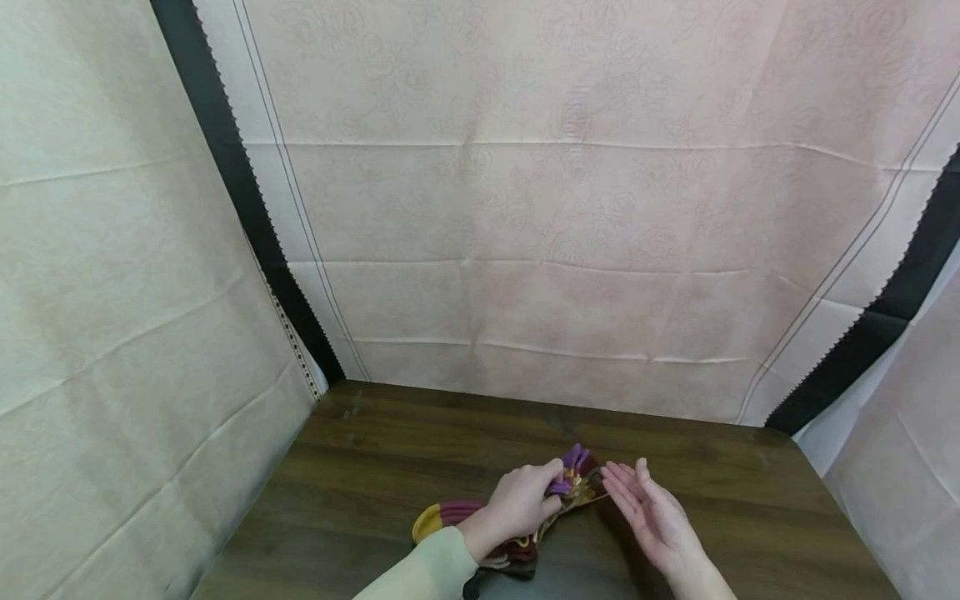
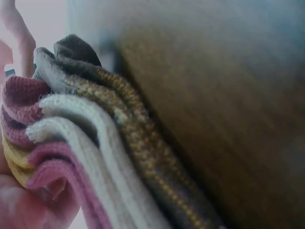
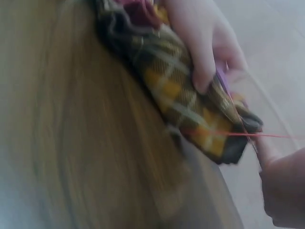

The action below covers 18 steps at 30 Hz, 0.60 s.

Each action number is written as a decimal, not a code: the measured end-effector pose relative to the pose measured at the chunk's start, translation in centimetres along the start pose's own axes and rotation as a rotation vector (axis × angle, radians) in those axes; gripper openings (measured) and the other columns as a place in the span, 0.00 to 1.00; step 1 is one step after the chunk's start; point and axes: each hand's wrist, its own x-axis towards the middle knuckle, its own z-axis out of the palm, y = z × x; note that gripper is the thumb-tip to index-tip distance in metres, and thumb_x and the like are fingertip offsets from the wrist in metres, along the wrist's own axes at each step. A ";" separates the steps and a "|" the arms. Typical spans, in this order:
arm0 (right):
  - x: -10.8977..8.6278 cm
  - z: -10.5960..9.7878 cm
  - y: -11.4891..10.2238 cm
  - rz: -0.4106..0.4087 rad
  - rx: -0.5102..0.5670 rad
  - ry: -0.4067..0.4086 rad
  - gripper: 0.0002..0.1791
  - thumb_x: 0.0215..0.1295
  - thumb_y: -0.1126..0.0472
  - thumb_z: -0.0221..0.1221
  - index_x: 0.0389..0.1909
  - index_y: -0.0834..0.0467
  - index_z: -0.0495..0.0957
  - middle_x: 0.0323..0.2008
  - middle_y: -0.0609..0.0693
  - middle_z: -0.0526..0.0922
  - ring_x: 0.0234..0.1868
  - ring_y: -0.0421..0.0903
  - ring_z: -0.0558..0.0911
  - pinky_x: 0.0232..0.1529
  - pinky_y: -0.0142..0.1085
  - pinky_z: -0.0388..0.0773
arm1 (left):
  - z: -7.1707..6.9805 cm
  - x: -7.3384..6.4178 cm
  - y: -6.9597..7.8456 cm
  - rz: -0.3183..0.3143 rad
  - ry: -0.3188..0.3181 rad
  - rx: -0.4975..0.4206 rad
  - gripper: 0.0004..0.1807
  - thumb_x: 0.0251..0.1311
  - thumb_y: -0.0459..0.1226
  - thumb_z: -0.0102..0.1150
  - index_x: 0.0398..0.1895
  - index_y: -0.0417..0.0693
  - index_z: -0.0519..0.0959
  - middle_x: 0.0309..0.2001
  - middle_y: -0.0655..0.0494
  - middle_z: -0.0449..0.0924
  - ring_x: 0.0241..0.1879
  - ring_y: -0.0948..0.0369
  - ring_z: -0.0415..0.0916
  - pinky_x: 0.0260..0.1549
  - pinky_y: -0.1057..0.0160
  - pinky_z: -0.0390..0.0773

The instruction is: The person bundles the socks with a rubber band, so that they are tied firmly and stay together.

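A bundle of several knitted socks [image 1: 458,512] lies stacked lengthwise over the table, in maroon, mustard, cream, purple and brown. My left hand [image 1: 521,498] grips the bundle near its far end, thumb on one side and fingers on the other. Folded layers of the socks [image 2: 102,138] fill the left wrist view. In the right wrist view the outer sock [image 3: 178,95] has a brown and yellow check. A thin red elastic band [image 3: 281,136] stretches across that end. My right hand [image 1: 654,521], fingers extended and palm turned up, has its fingertips right at the bundle's end beside the band.
The dark wood-grain table [image 1: 360,467] spreads under both hands. A pale patterned cloth [image 1: 555,208] hangs behind its far edge, and more cloth [image 1: 135,333] hangs at the left side. Black strips [image 1: 262,225] run down the cloth corners.
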 end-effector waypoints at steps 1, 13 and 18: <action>0.0 0.1 0.2 -0.011 0.070 -0.003 0.35 0.85 0.47 0.47 0.73 0.74 0.58 0.57 0.60 0.85 0.59 0.46 0.86 0.72 0.36 0.69 | 0.0 0.0 0.0 -0.002 0.005 -0.005 0.15 0.67 0.36 0.70 0.38 0.58 0.69 0.23 0.68 0.66 0.20 0.68 0.62 0.19 0.66 0.63; -1.2 0.9 0.1 0.243 0.135 0.037 0.61 0.74 0.30 0.48 0.78 0.79 0.38 0.51 0.67 0.86 0.56 0.44 0.88 0.64 0.20 0.68 | 0.2 -0.1 -0.3 -0.083 0.053 -0.131 0.11 0.70 0.34 0.67 0.42 0.56 0.73 0.24 0.69 0.70 0.18 0.68 0.63 0.18 0.67 0.63; -0.5 -0.3 0.0 0.357 0.060 -0.058 0.67 0.75 0.28 0.47 0.77 0.81 0.24 0.53 0.69 0.83 0.58 0.48 0.87 0.67 0.23 0.67 | 0.2 -0.2 -0.4 -0.018 0.000 -0.075 0.12 0.71 0.35 0.67 0.42 0.58 0.72 0.24 0.69 0.68 0.20 0.69 0.61 0.20 0.67 0.63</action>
